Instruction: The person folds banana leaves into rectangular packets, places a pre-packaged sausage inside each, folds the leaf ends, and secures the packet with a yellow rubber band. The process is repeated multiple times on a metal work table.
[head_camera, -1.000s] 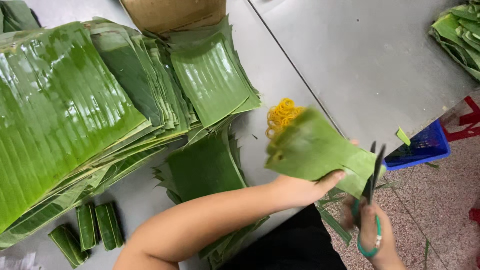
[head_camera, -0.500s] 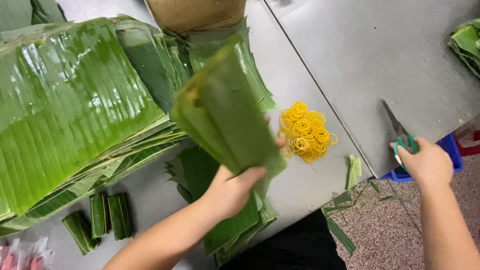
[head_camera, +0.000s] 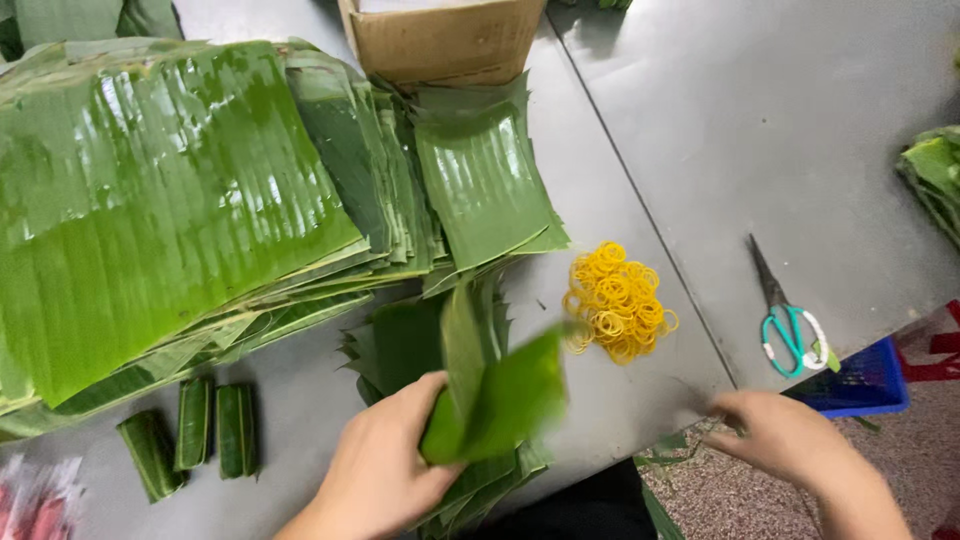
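My left hand (head_camera: 385, 460) grips a folded bundle of cut banana leaf pieces (head_camera: 495, 395), blurred with motion, just above a small stack of trimmed leaf squares (head_camera: 400, 340) at the table's front edge. My right hand (head_camera: 790, 440) is at the front edge of the metal table (head_camera: 700, 130), fingers loosely curled and holding nothing. The green-handled scissors (head_camera: 785, 320) lie on the table just beyond my right hand. A pile of yellow rubber bands (head_camera: 615, 300) sits between my two hands.
A tall stack of large banana leaves (head_camera: 170, 200) fills the left side. Three rolled leaf bundles (head_camera: 190, 435) lie at front left. A cardboard box (head_camera: 445, 35) stands at the back. A blue crate (head_camera: 865, 380) sits below the table edge, more leaves (head_camera: 935, 180) at far right.
My right hand set the scissors down on the table and drew back to the front edge. My left hand carried the leaf bundle from the right down toward the trimmed stack.
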